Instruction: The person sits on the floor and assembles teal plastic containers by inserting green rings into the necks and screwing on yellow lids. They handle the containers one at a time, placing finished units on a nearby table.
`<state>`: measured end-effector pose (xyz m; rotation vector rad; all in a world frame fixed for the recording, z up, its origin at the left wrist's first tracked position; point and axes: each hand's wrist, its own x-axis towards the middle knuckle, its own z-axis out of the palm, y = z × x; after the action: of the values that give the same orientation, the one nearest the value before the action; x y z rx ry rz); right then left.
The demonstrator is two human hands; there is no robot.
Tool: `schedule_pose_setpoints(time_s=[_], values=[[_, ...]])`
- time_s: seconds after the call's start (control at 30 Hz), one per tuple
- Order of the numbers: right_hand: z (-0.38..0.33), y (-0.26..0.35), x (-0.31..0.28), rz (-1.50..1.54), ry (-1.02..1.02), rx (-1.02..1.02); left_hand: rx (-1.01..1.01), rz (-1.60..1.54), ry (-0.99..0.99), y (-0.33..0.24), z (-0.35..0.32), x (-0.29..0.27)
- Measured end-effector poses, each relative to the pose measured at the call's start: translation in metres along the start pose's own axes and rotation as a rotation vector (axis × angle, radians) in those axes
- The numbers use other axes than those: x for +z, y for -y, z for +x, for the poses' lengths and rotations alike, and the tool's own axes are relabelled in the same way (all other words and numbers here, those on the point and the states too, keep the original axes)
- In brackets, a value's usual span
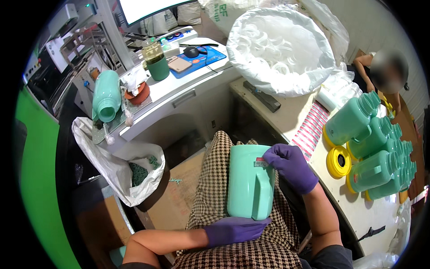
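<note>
**Mint jug cradled on the lap, both gloved hands on it**

Far left, a white woven sack [117, 167] sags open on the floor, green granules showing in its mouth. Above it, a mint-green bottle [106, 95] lies on its side on the pale worktop [179, 87], open neck toward us, beside a small orange dish [139, 93].

Centre now: the jug [251, 181], smooth matte mint plastic with a moulded handle down its side, sits on the houndstooth-patterned lap [215, 179]. The left hand [233, 229], in a purple glove, lies flat beneath the jug's lower end, supporting it. The right hand [291, 167], gloved the same, curls over the upper edge, fingertips pinching at a small label [260, 162] — whether pressing or peeling, the view won't settle it.

Up top, a big clear plastic bag [280, 49] holds pale rings. To the right, a cluster of matching mint jugs [374, 148] lies on the bench, yellow round caps [339, 162] beside them and a striped sheet of labels [311, 130]. Far right, another person sits, blurred.
</note>
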<state>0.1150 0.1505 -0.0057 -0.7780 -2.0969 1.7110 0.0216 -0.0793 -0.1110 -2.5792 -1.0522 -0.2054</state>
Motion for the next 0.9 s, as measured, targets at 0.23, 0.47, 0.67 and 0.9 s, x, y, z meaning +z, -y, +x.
schedule_pose_setpoints(time_s=[0.23, 0.47, 0.67, 0.9], values=[[0.012, -0.016, 0.013, -0.356, -0.125, -0.149, 0.0, 0.198, 0.092, -0.008, -0.003, 0.015], [0.049, 0.005, 0.029, -0.337, 0.312, -0.172, 0.001, 0.151, -0.052, -0.005, -0.028, 0.005], [0.134, 0.074, 0.083, -0.583, 0.056, -0.664, -0.878, -0.138, -0.356, -0.019, -0.109, -0.088], [0.227, 0.11, 0.338, -1.001, 0.083, -1.153, -2.107, 0.033, -1.042, -0.142, -0.183, -0.129]])
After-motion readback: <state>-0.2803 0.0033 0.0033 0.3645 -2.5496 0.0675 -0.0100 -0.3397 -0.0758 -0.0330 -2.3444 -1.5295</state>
